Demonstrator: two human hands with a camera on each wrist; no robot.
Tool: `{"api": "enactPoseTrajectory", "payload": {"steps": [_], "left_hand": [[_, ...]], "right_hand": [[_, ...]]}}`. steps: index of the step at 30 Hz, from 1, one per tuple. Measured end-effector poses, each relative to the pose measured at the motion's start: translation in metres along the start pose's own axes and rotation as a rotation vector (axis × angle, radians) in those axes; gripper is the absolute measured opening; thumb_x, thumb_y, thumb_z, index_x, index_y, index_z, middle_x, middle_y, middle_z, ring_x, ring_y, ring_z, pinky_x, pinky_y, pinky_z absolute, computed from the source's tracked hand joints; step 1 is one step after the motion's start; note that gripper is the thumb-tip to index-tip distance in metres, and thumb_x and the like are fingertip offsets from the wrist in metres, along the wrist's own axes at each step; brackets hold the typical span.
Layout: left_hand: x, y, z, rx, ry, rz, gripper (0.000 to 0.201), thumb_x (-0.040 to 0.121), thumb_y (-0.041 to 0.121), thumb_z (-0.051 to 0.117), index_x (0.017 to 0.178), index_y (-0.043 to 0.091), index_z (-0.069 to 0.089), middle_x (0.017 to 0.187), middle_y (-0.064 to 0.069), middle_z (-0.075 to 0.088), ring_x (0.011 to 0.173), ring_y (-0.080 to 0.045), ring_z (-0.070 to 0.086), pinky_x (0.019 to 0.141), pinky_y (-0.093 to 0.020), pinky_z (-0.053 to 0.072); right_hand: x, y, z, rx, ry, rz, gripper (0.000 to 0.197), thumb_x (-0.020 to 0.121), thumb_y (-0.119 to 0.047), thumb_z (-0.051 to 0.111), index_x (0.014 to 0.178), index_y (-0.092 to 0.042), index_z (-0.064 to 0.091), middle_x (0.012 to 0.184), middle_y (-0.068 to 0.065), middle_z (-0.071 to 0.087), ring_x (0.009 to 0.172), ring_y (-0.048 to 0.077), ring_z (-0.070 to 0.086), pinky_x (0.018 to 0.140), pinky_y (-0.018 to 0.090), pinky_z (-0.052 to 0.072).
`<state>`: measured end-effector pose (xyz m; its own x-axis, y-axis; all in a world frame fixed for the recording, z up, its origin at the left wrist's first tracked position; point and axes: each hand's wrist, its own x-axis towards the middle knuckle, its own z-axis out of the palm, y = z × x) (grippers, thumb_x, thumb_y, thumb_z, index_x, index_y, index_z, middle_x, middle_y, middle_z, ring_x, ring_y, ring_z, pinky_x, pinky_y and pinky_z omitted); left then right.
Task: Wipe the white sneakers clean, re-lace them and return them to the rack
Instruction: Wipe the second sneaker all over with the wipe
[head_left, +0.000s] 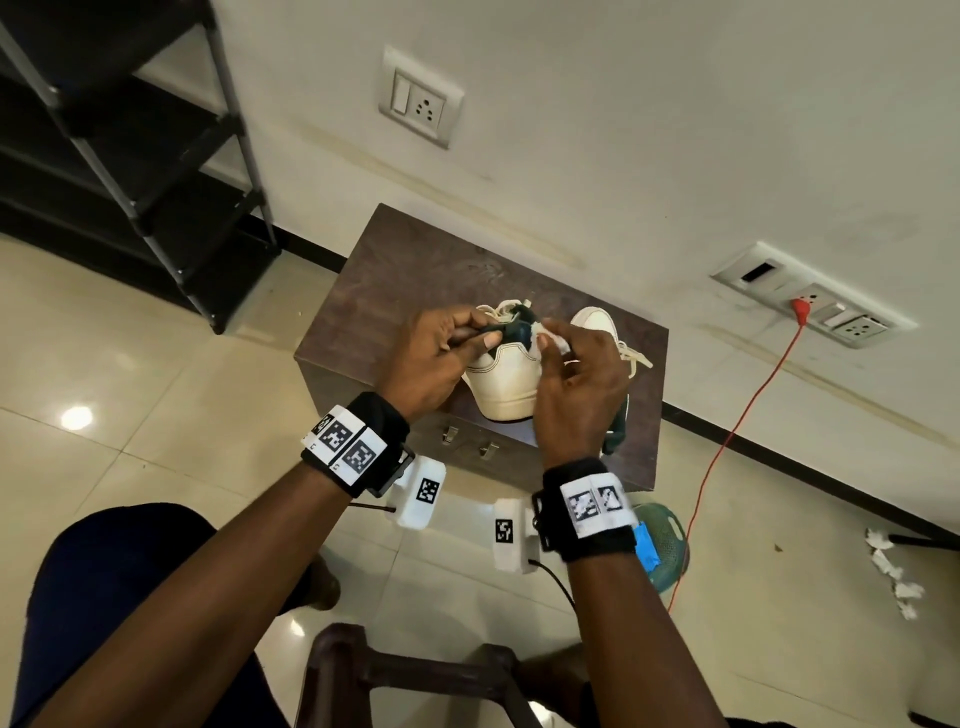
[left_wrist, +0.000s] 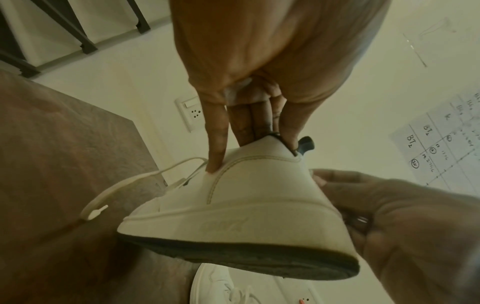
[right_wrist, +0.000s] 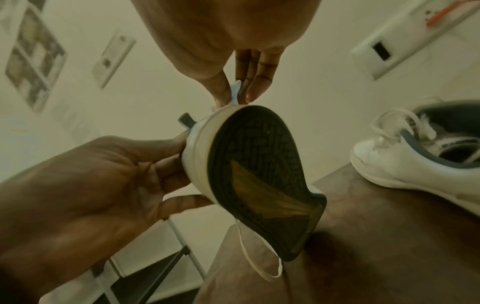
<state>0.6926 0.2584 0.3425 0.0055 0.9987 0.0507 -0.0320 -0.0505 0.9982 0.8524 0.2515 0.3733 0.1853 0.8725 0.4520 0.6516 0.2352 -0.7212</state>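
Note:
One white sneaker (head_left: 506, 382) with a dark green collar is lifted above the brown table (head_left: 415, 270), heel toward me and dark sole (right_wrist: 259, 174) showing in the right wrist view. My left hand (head_left: 475, 332) grips its collar, fingers (left_wrist: 215, 144) lying along the side. My right hand (head_left: 545, 335) pinches a small white wipe (right_wrist: 235, 90) against the upper heel. A loose white lace (left_wrist: 130, 185) hangs from the shoe. The second white sneaker (right_wrist: 415, 154) lies on the table to the right, half hidden behind my right hand in the head view.
A black shoe rack (head_left: 130, 156) stands at the left against the wall. A red cable (head_left: 727, 441) runs down from a wall socket on the right. A green basket (head_left: 667, 540) and crumpled tissue scraps (head_left: 893, 571) lie on the tiled floor. A wooden stool (head_left: 415, 670) is below me.

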Motion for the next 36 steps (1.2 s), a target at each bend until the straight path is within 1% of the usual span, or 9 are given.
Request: {"api": "enactPoseTrajectory", "payload": {"steps": [4,9,14,18,23,27,31,34,36], "left_hand": [[-0.001,0.000,-0.003,-0.002,0.009,-0.013,0.012,0.097,0.006,0.065,0.105,0.000,0.070,0.101,-0.008,0.078,0.098,-0.023,0.073,0.084,-0.032,0.055],[-0.002,-0.006,-0.002,-0.025,0.041,-0.028,0.013,0.095,0.007,0.067,0.105,-0.001,0.070,0.099,-0.007,0.078,0.092,-0.016,0.072,0.083,-0.032,0.054],[-0.001,-0.002,-0.003,-0.059,0.046,-0.048,0.016,0.095,0.010,0.066,0.106,-0.001,0.070,0.098,-0.008,0.078,0.092,-0.020,0.072,0.086,-0.039,0.054],[-0.002,0.001,0.004,-0.063,0.043,-0.049,0.014,0.096,0.004,0.064,0.106,-0.005,0.068,0.098,-0.008,0.077,0.090,-0.013,0.071,0.084,-0.029,0.054],[-0.004,0.001,0.002,-0.036,0.039,-0.040,0.013,0.096,0.002,0.064,0.107,-0.005,0.068,0.099,-0.006,0.077,0.090,-0.011,0.071,0.080,-0.022,0.053],[-0.007,0.002,0.010,-0.058,0.029,-0.041,0.013,0.096,-0.001,0.063,0.107,-0.007,0.068,0.099,-0.006,0.076,0.089,-0.006,0.071,0.080,-0.019,0.051],[-0.007,0.002,0.008,-0.067,0.045,-0.050,0.010,0.096,0.000,0.064,0.103,0.001,0.069,0.097,-0.002,0.077,0.089,-0.007,0.071,0.079,-0.019,0.052],[-0.009,0.001,0.013,-0.067,0.014,-0.047,0.009,0.095,0.000,0.065,0.101,0.005,0.070,0.094,-0.001,0.077,0.087,-0.006,0.071,0.078,-0.021,0.052],[-0.009,0.002,0.017,-0.058,0.009,-0.041,0.013,0.095,0.002,0.065,0.097,0.014,0.070,0.094,0.000,0.077,0.088,-0.006,0.071,0.079,-0.024,0.051]], "right_hand": [[-0.015,-0.009,0.000,0.013,-0.082,-0.082,0.014,0.091,-0.008,0.071,0.102,-0.014,0.076,0.097,0.003,0.065,0.081,0.012,0.062,0.065,0.020,0.050],[0.003,0.004,-0.005,-0.025,-0.034,0.032,0.016,0.088,-0.007,0.071,0.100,-0.015,0.077,0.096,0.003,0.069,0.084,0.010,0.063,0.073,0.028,0.053],[-0.018,-0.010,-0.002,-0.069,-0.164,-0.188,0.019,0.088,-0.002,0.068,0.103,-0.012,0.076,0.096,0.005,0.064,0.084,0.012,0.059,0.076,0.015,0.044],[0.001,0.003,-0.006,-0.055,-0.035,-0.039,0.016,0.088,-0.004,0.070,0.099,-0.012,0.076,0.095,0.006,0.066,0.083,0.014,0.061,0.072,0.030,0.052],[-0.027,-0.002,-0.015,-0.119,-0.222,-0.272,0.017,0.091,-0.004,0.068,0.104,-0.009,0.077,0.096,0.007,0.063,0.086,0.017,0.059,0.072,0.024,0.049],[-0.013,0.009,-0.019,-0.082,-0.072,-0.066,0.016,0.090,-0.005,0.069,0.102,-0.012,0.077,0.096,0.006,0.062,0.084,0.017,0.061,0.069,0.025,0.053],[-0.041,-0.003,-0.022,-0.153,-0.248,-0.271,0.015,0.089,-0.002,0.069,0.101,-0.009,0.076,0.094,0.005,0.062,0.086,0.017,0.058,0.072,0.027,0.049],[-0.023,0.019,-0.030,-0.134,-0.081,-0.094,0.017,0.087,-0.003,0.070,0.099,-0.012,0.077,0.095,0.004,0.068,0.088,0.020,0.062,0.073,0.040,0.053],[-0.020,0.022,-0.031,-0.140,-0.047,-0.026,0.018,0.087,-0.003,0.070,0.100,-0.013,0.077,0.097,0.003,0.067,0.090,0.017,0.061,0.073,0.041,0.054]]}}
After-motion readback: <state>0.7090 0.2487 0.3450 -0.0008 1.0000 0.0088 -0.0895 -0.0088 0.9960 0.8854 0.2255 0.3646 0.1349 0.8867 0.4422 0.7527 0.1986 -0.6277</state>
